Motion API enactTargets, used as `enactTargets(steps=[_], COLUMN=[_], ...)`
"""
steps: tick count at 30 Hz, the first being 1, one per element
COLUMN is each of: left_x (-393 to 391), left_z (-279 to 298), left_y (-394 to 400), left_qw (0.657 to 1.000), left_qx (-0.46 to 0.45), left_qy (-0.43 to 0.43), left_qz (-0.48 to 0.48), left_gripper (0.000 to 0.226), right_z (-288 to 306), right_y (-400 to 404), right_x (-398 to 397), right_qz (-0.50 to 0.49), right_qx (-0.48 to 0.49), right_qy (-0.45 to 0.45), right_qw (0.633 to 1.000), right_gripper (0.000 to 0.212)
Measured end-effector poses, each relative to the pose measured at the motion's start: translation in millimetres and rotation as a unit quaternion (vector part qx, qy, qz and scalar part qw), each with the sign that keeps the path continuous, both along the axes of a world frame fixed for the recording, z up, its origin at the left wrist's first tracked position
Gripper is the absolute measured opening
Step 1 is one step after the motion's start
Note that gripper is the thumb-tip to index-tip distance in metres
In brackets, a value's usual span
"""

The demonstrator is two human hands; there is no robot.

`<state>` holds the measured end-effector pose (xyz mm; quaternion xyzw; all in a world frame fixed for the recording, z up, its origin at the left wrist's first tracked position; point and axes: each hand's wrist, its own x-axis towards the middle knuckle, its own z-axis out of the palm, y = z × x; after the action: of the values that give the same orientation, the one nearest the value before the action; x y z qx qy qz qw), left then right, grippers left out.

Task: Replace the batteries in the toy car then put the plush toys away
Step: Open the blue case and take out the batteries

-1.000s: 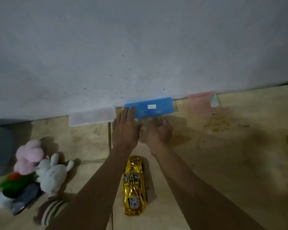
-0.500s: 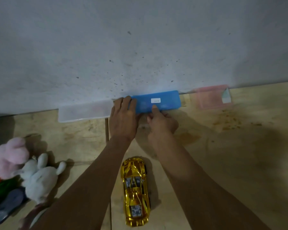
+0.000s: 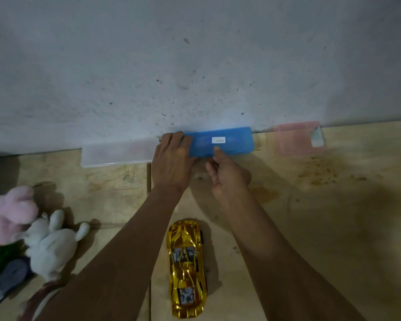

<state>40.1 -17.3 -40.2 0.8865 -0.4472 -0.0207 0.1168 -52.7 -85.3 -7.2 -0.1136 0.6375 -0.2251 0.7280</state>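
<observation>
A blue plastic case (image 3: 232,142) with a small white label lies on the wooden floor against the wall. My left hand (image 3: 171,161) lies flat over its left end, fingers on the lid. My right hand (image 3: 227,174) touches its front edge with the thumb just below the label, the other fingers curled. A shiny gold toy car (image 3: 187,267) stands on its wheels on the floor between my forearms, nose toward the wall. At the left edge lies a heap of plush toys: a pink one (image 3: 12,212), a white rabbit (image 3: 51,246), and green and grey ones beneath.
A clear flat case (image 3: 116,154) lies against the wall left of the blue one, and a pink translucent box (image 3: 299,139) to its right. The grey wall (image 3: 195,66) closes off the far side. Bare stained floor boards (image 3: 333,216) spread to the right.
Both hands reached forward onto the blue case; the left now covers its left end and the right thumb presses its front edge. The view shifted right, so fewer plush toys show.
</observation>
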Motion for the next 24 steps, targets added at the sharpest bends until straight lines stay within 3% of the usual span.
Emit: enactTargets(steps=[8, 13, 17, 20, 24], left_x=[0, -4, -4, -11, -26], left_z=[7, 7, 0, -1, -3], left_y=[-5, -4, -2, 1, 12], left_qw=[1.0, 1.0, 0.999, 0.994, 0.994], left_qx=[0.01, 0.009, -0.026, -0.082, -0.081], left_qy=[-0.002, -0.001, 0.009, 0.028, -0.009], left_qz=[0.005, 0.011, 0.025, 0.07, 0.074], left_gripper=[0.048, 0.055, 0.075, 0.081, 0.062], right_z=[-4, 1, 2, -3, -12], right_y=[0, -2, -6, -23, -49], right_x=[-3, -2, -3, -11, -27], right_qz=[-0.011, 0.005, 0.044, 0.169, 0.309], right_qx=[-0.015, -0.062, -0.199, -0.384, -0.55], right_qy=[-0.071, 0.007, 0.041, 0.103, 0.119], right_qw=[0.997, 0.998, 0.978, 0.902, 0.767], right_gripper=[0.036, 0.042, 0.044, 0.03, 0.023])
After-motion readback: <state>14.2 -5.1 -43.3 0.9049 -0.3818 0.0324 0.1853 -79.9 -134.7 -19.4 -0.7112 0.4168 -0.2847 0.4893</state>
